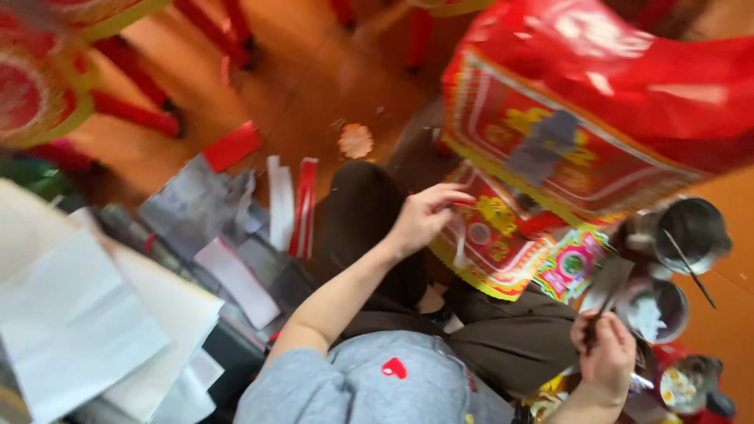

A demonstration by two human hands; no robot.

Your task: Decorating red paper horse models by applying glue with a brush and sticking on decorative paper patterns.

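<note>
My left hand reaches forward and pinches the lower edge of a large red paper structure printed with gold and green patterns, which rests over my crossed legs in dark trousers. My right hand is low at the right, closed around a thin stick or brush with a grey piece of paper at its tip. It hovers just left of a small metal bowl with white paste inside. A second metal cup with a stick in it stands behind that bowl.
White and grey paper sheets are piled at the left. Red and white paper strips lie on the orange floor. Red-and-yellow framed paper pieces stand at the far left. A small jar sits at the bottom right.
</note>
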